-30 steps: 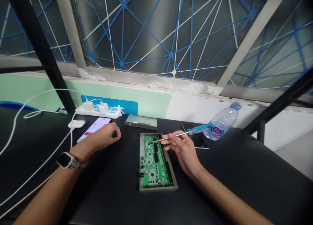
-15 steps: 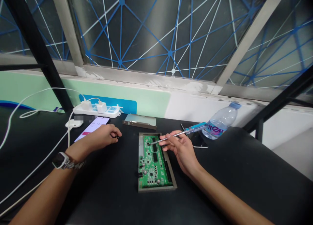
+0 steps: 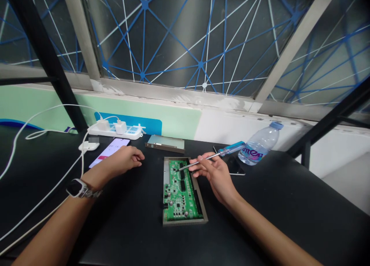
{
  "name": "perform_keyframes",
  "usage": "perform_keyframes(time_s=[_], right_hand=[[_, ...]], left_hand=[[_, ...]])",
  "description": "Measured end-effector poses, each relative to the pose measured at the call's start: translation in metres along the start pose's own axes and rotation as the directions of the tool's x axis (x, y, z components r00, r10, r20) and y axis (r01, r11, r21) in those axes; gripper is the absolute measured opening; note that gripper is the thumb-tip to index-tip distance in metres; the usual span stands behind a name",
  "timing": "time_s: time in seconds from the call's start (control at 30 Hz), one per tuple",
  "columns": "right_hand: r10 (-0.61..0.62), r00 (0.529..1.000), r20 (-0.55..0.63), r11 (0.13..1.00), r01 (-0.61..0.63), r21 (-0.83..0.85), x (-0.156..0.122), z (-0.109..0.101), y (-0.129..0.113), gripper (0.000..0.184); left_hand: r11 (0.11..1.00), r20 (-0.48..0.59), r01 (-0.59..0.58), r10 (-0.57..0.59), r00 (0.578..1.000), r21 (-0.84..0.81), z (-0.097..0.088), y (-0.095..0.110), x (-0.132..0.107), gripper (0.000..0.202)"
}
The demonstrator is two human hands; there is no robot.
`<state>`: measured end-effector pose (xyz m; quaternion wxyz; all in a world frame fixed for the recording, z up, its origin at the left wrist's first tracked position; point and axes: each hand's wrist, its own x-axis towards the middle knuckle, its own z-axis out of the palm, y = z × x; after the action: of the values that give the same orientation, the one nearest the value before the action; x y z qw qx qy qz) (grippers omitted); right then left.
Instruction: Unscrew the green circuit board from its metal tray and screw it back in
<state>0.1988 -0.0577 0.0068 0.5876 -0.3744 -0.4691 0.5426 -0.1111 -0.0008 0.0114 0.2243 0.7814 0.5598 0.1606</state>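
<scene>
The right hand (image 3: 214, 178) is pinching a screwdriver (image 3: 232, 148) over the circuit board (image 3: 185, 199) lying just to its left. The left hand (image 3: 126, 160) is curling near a phone (image 3: 111, 148), any grip unclear.

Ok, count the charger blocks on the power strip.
2: the left charger block, near the left end of the power strip, and the right charger block beside it. None looks hidden.

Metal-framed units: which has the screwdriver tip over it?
The nearer unit, with the exposed green circuit board, where the right hand points the screwdriver. The farther unit has a pale top.
</scene>
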Motion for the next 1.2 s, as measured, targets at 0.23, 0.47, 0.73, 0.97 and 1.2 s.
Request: perform_keyframes(time_s=[0.23,0.47,0.73,0.97,1.2], right_hand=[[0.01,1.0,0.007,0.931,-0.007,-0.366,0.006,-0.013,-0.014,0.035],[0.011,0.998,0.063,0.522,0.048,-0.852,0.006,-0.022,-0.005,0.029],[0.122,0.992,0.012,0.117,-0.002,-0.993,0.001,-0.018,0.0,0.006],[0.103,0.992,0.077,0.066,0.07,-0.995,0.001,-0.017,0.002,0.008],[-0.058,0.986,0.155,-0.026,0.154,-0.988,-0.006,-0.005,-0.012,0.016]], left_hand=[[0.94,-0.155,-0.332,0.34,0.928,0.073,0.015,0.038,0.004,0.027],[0.89,-0.043,-0.446,0.451,0.892,0.093,0.045,0.067,0.033,0.022],[0.898,-0.143,-0.441,0.438,0.888,0.012,0.055,0.058,0.039,0.022],[0.917,-0.191,-0.396,0.382,0.904,-0.042,0.056,0.055,0.036,0.022],[0.927,-0.234,-0.363,0.333,0.913,-0.094,0.061,0.053,0.036,0.023]])
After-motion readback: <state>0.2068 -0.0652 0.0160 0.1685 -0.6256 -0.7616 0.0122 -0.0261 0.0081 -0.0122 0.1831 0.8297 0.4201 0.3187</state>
